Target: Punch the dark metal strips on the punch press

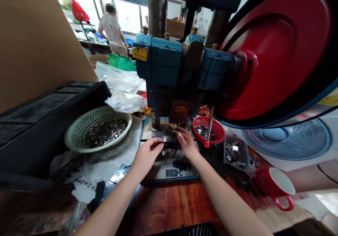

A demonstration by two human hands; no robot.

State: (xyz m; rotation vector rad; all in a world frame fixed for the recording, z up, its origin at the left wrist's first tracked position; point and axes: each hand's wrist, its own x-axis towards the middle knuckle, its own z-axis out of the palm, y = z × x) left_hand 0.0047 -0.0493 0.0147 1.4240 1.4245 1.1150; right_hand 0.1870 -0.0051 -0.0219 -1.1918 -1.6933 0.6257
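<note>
A blue press (163, 60) stands in front of me, and both my hands are at the metal base plate (158, 169) under its head. My left hand (146, 155) pinches a thin dark strip (169, 145) between thumb and fingers, at the left of the die area. Opposite it, my right hand (188, 145) has its fingers stretched out beside the dark round die part (169, 133), close under the press head; nothing shows in its grip. Small shiny bits lie between the hands. Nearer me on the plate are dark flat pieces (173, 173).
Left stands a pale green basket (71, 137) of small dark pieces. To the right are a red basket (221, 132), a clear box (246, 158) of metal pieces and a red mug (266, 183). A large red flywheel (277, 53) overhangs the right. A person (112, 28) stands far behind.
</note>
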